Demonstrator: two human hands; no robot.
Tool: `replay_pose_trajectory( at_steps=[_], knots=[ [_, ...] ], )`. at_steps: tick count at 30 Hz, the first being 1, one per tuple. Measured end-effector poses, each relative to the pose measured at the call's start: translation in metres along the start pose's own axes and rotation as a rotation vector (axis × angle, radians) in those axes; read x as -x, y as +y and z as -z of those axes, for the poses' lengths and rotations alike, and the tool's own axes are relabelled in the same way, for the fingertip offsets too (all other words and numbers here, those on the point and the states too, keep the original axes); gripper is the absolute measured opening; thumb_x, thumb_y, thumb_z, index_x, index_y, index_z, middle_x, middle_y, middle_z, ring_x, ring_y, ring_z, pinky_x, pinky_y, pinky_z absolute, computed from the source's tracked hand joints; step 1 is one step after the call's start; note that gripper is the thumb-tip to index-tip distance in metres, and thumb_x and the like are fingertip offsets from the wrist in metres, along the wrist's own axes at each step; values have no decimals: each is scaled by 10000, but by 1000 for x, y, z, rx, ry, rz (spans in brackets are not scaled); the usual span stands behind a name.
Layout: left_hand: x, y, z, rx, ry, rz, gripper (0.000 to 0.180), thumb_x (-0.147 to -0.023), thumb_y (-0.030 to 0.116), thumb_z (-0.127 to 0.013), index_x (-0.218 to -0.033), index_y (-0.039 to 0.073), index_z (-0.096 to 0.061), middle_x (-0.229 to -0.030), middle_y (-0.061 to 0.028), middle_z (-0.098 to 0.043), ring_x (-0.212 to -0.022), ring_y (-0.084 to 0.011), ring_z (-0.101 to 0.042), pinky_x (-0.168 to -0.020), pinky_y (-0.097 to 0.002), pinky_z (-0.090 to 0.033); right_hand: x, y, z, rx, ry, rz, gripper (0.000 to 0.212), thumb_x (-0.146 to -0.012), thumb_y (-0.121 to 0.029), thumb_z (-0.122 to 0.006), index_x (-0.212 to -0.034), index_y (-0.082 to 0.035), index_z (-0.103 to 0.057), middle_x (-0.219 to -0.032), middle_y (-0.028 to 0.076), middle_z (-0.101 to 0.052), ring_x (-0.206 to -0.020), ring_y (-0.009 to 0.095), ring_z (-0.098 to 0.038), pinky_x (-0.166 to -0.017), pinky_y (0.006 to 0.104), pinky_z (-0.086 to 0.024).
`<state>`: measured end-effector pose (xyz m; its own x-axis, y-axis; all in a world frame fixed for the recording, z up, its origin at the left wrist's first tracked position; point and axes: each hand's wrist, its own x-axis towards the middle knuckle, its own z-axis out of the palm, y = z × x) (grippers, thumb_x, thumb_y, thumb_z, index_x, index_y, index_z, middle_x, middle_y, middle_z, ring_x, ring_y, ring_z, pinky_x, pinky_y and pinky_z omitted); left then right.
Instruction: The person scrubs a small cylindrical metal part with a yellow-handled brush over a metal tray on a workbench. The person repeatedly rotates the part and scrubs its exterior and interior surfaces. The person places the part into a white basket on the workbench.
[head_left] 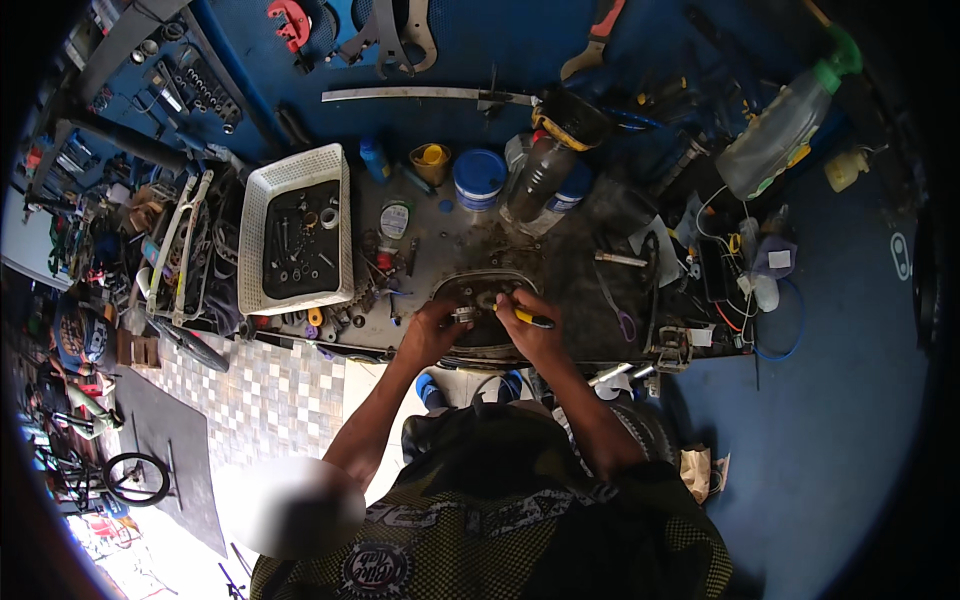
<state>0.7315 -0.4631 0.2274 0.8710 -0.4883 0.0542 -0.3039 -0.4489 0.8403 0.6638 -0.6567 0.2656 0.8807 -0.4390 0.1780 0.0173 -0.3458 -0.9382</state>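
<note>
My left hand (432, 330) clenched a small metal part (463, 315) over the dark oval pan (480, 290); at three o'clock, my right hand (535, 335) gripped a yellow-handled tool (530, 319).

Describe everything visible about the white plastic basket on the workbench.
The white basket is a rectangular plastic tray with perforated, lattice-like walls and a flared rim. It sits flat on the cluttered workbench, well left of the left hand, which does not touch it. Its dark bottom holds small loose metal parts, seemingly bolts, nuts and rings. A chainring-like toothed part lies at its lower right corner.
</note>
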Motion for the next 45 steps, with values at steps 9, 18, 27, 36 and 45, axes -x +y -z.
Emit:
replay_pose_trajectory(
  at_steps=[9, 18, 27, 36, 45],
  knots=[
    [2, 8, 3, 87, -44, 29, 417, -857, 183, -861, -1183, -16, -693, -1055, -211, -730, -836, -294, -748, -733, -395, -581, 5, 32, 13, 183, -171, 141, 246, -907, -195, -790, -813, -49, -616, -735, 138, -627, -620, 287, -619, -603, 371, -489],
    [2, -2, 6, 45, -67, -98, 359, -896, 184, -824, -1156, -25, -690, -1009, -180, -684, -803, -286, -686, -719, -405, -547, 5, 24, 17, 104, -140, -128, 262, -946, -253, -766, -824, -64, -632, -712, 102, -631, -622, 258, -637, -621, 363, -512],
    [1, 0, 7, -58, -67, -88, 341, -871, 186, -831, -1125, -7, -711, -1063, -216, -692, -938, -413, -693, -786, -450, -566, 0, -6, 3, 65, -122, 53, 320, -959, -211, -769, -769, -42, -575, -610, 49, -536, -585, 66, -507, -536, 307, -432],
    [3, 1, 8, -42, 23, -151, 287, -851, 159, -843, -1046, -7, -716, -1047, -203, -694, -942, -400, -706, -790, -457, -563, -1, -9, -3, 23, -125, 143, 291, -932, -113, -778, -764, -27, -556, -635, 79, -511, -582, 128, -477, -566, 313, -425],
    [4, 0, 1, -64, 80, -146, 283, -841, 148, -853, -1036, -12, -727, -1049, -197, -695, -941, -412, -709, -782, -450, -569, 6, -5, -2, -33, -122, 73, 336, -963, -196, -769, -754, -24, -568, -619, 29, -527, -623, 40, -437, -547, 283, -408]
  ],
)
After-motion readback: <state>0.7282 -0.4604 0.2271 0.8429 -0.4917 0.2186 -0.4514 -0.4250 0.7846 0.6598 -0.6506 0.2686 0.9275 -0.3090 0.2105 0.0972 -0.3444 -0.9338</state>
